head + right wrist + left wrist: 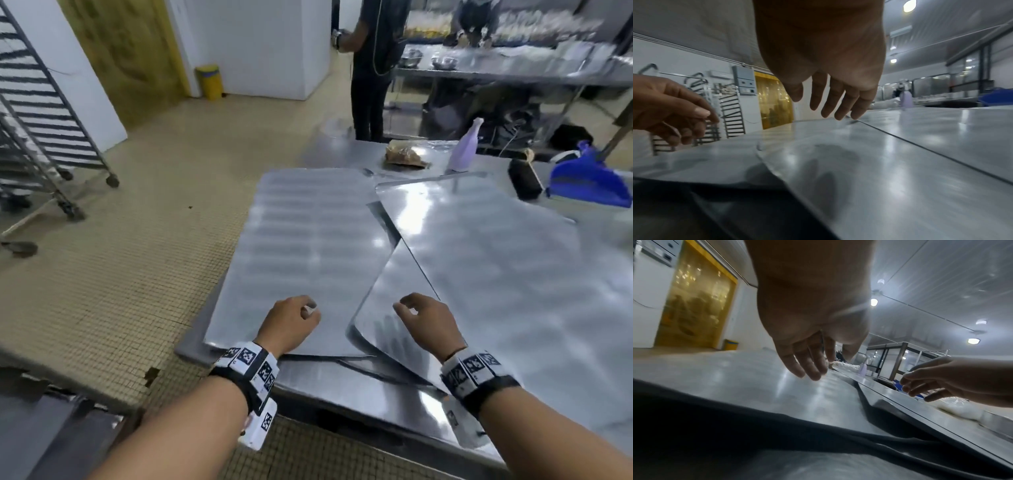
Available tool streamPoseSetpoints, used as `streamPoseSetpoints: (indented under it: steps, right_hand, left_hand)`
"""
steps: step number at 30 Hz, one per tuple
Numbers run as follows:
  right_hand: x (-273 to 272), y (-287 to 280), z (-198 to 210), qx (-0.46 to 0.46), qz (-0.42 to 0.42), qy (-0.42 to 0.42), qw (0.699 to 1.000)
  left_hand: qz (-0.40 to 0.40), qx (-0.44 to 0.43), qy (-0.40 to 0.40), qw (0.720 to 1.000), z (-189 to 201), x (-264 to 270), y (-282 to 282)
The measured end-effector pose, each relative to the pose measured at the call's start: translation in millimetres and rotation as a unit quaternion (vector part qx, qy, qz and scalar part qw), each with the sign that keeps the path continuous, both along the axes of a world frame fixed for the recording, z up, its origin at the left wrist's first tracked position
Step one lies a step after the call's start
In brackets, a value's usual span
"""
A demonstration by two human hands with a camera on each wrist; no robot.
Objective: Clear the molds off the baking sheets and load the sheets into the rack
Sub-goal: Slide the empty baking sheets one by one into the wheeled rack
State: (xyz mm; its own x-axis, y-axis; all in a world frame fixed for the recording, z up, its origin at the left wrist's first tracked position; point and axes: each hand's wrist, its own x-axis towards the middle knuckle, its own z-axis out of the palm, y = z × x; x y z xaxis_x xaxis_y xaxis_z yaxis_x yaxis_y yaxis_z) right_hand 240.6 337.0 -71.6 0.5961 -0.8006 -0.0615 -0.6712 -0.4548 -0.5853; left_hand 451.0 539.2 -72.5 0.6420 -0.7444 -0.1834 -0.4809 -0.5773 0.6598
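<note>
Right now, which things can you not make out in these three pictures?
- Head view: whether the left hand touches the left baking sheet; blur.
- Head view: how many sheets lie stacked under the right baking sheet; overlap hides them.
- Head view: the rack is cut off by the left edge.
- Molds: none can be made out.

No readable text, square black-and-white marker codes on both wristbands [251, 363], no legible labels elsewhere

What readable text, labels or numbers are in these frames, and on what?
None readable.
Wrist bands: black-and-white square marker patterns, no words; tiny characters beside them too blurred to read.
Wall control box: no legible label.
Lilac bottle, yellow bin: no visible print.
</note>
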Motion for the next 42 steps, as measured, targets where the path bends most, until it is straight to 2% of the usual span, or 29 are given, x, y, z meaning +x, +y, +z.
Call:
streamPoseSetpoints:
  steps: [5, 9, 11, 15, 18, 19, 21, 24, 28, 33, 37, 42]
  right_hand:
    - [-58, -46, -16, 0.037, -0.087, 0.040, 0.995]
    - [-109, -75, -30, 0.062, -0.159, 0.100, 0.980]
    - [-133, -83, -35, 0.064, -0.190, 0.135, 0.970]
    - [-179, -92, -31, 0.064, -0.298, 0.193, 0.933]
    - [-215, -86, -36, 0.053, -0.412, 0.228, 0.881]
    - [-224, -78, -36, 0.057, -0.455, 0.213, 0.863]
    - [-229, -64, -35, 0.086, -0.523, 0.131, 0.838]
    - [-229, -53, -34, 0.114, -0.563, -0.016, 0.818]
    - [-236, -63, -32, 0.143, -0.587, -0.071, 0.794]
    - [-254, -78, -39, 0.174, -0.566, -0.060, 0.803]
    - [-266, -85, -39, 0.172, -0.519, -0.078, 0.834]
    - [-279, -88, -36, 0.172, -0.430, -0.146, 0.874]
  left_hand:
    - [-0.071, 0.035, 0.030, 0.996, -13, -31, -63]
    - [-0.143, 0.062, 0.009, 0.988, -24, -39, -121]
    - [-0.152, 0.073, 0.001, 0.986, -29, -38, -146]
    - [-0.177, 0.105, -0.018, 0.978, -36, -39, -201]
    - [-0.175, 0.108, -0.035, 0.978, -39, -40, -233]
    - [-0.178, 0.111, -0.042, 0.977, -40, -42, -243]
    - [-0.185, 0.124, -0.064, 0.973, -42, -44, -252]
    - [-0.206, 0.146, -0.086, 0.964, -44, -47, -259]
    - [-0.212, 0.147, -0.086, 0.962, -42, -47, -258]
    - [-0.195, 0.167, -0.102, 0.961, -36, -53, -251]
    - [-0.167, 0.186, -0.147, 0.957, -23, -65, -246]
    - [-0.125, 0.155, -0.139, 0.970, -4, -94, -249]
